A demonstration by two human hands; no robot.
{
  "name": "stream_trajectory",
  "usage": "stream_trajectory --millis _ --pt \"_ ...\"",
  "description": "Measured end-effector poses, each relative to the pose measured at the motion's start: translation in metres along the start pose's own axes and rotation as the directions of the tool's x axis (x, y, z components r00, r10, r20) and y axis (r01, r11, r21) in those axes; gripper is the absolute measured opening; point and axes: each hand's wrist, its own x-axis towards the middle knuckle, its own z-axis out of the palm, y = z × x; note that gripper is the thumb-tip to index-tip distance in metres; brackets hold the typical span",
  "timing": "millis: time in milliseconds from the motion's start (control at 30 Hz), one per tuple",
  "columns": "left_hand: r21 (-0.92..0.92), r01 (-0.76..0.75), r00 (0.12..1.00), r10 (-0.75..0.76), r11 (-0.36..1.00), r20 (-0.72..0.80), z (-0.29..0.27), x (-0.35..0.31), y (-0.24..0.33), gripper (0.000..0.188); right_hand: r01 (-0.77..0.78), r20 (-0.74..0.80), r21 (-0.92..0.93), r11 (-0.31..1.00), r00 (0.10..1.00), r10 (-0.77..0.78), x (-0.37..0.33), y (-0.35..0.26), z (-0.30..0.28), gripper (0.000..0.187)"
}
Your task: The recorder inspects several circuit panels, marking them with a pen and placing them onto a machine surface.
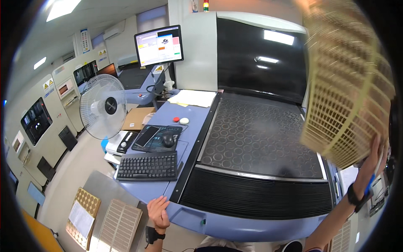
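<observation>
The right hand [371,161] is raised at the right edge, its grip closed on the lower edge of a large yellow perforated sheet [348,80] held up above the machine's black dotted bed [256,134]. The left hand [158,213] rests open-fingered on the blue tabletop [191,122] edge, below a black keyboard [147,166].

A thin perforated yellow panel [350,80], matt, above a black rubbery ringed mat [256,134] and glossy dark machine hood [260,59]
</observation>
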Motion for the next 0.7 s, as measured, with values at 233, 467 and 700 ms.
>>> stream_trajectory --millis 233,467,700 --pt "0.015 0.012 1.0 -0.012 1.0 -0.019 0.006 0.0 -0.002 0.036 0.508 0.632 -0.37 0.778 0.751 -0.19 -0.04 0.005 0.132 0.02" --pt "0.003 0.027 0.999 -0.027 1.0 -0.044 0.011 0.003 -0.002 0.036 0.463 0.735 -0.38 0.801 0.677 -0.043 -0.071 0.056 0.143 0.021" --pt "0.023 0.062 0.997 -0.061 0.998 -0.05 0.008 0.0 0.003 0.037 0.243 0.844 -0.347 0.906 0.502 0.189 -0.061 0.051 0.172 0.023"
